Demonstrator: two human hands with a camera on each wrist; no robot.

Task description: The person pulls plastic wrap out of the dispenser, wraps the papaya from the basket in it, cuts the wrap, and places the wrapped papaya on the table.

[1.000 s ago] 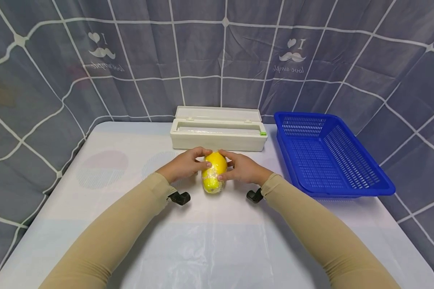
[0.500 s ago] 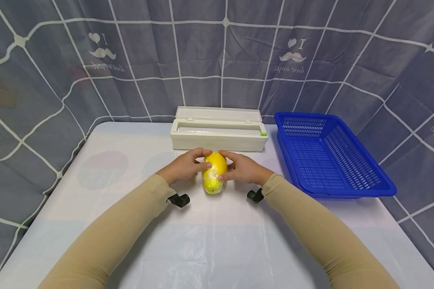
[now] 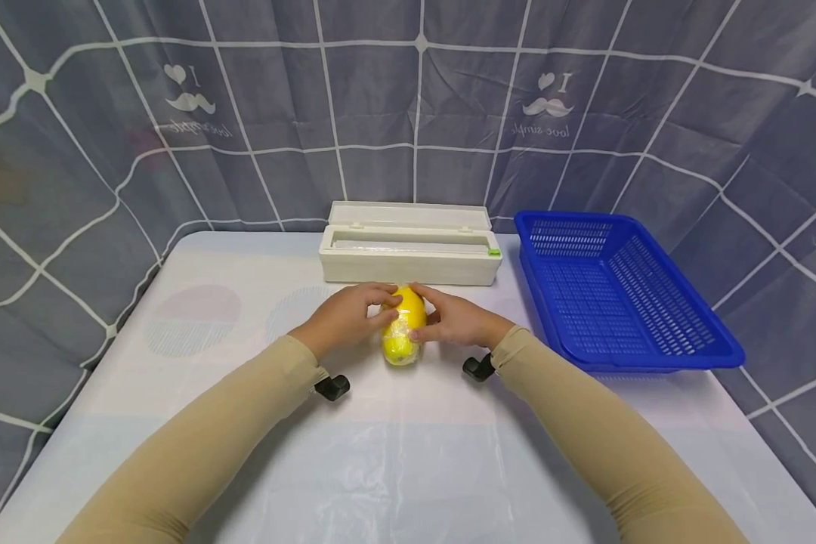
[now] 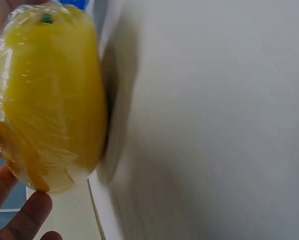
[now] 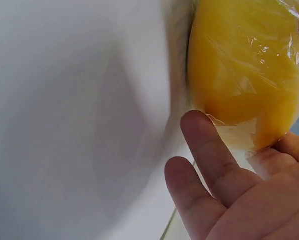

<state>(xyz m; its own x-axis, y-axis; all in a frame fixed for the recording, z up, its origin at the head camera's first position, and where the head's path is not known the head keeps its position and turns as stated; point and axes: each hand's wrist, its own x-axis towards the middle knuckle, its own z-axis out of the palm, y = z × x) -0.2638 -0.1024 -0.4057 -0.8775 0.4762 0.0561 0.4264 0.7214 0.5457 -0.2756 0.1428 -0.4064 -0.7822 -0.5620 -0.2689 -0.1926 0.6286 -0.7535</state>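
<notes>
A yellow oval fruit [image 3: 401, 344], melon-like with a small green stem spot in the left wrist view, is wrapped in clear cling film and lies lengthwise at mid-table. From its left side my left hand [image 3: 345, 317] holds it, thumb and fingertips on the film over its upper part. My right hand [image 3: 464, 320] grips the other side, thumb on the upper surface and index finger at the far end. In the right wrist view, two fingers [image 5: 207, 142] extend beside the fruit's far end, where loose film shows.
Just behind the hands stands a white cling film dispenser [image 3: 408, 268], its lid raised and a green slider [image 3: 493, 252] at its right end. A blue plastic basket [image 3: 561, 332] is at the right on the white table cover [image 3: 381, 468]. Grey checked curtain surrounds the table.
My left hand has shifted slightly, its fingers moving from the fruit's far end onto its upper left side. The right hand and the fruit stay nearly still.
</notes>
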